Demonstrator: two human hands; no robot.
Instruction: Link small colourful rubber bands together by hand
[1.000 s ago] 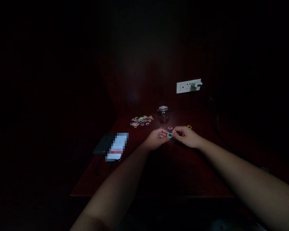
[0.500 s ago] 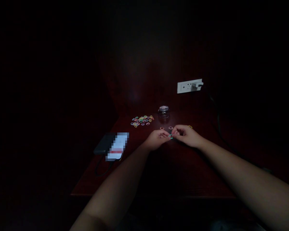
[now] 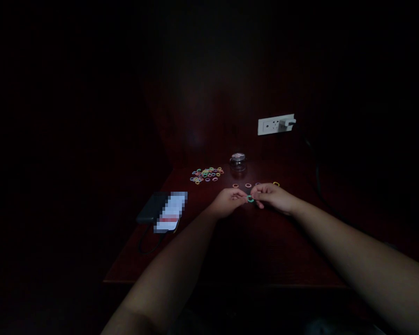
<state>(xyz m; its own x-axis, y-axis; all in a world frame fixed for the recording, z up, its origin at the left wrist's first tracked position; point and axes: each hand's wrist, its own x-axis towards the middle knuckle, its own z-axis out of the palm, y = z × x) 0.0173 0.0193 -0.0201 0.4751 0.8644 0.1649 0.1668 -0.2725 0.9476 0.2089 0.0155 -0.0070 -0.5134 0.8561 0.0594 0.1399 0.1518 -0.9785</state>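
Note:
A small green hair tie (image 3: 250, 198) is pinched at its left side by my left hand (image 3: 228, 202) and at its right side by my right hand (image 3: 270, 196). Both hands are closed at the fingertips, and the ring shows between them above the dark red table. Just beyond my fingers, two pinkish hair ties, one a pink hair tie (image 3: 248, 185), lie in a row with a purple one partly hidden by my right hand. A yellow hair tie (image 3: 276, 184) lies behind the right hand's knuckles.
A pile of multicoloured hair ties (image 3: 206, 175) lies at the back left of the table (image 3: 265, 260). Beside it stands a clear round jar (image 3: 238, 162). A phone (image 3: 171, 211) and a dark box (image 3: 151, 208) with a cable are at left. The wall has a socket (image 3: 275, 124) with a plug.
The green hair tie has turned, so more of its ring faces me. My right hand has shifted slightly right, uncovering part of the purple hair tie.

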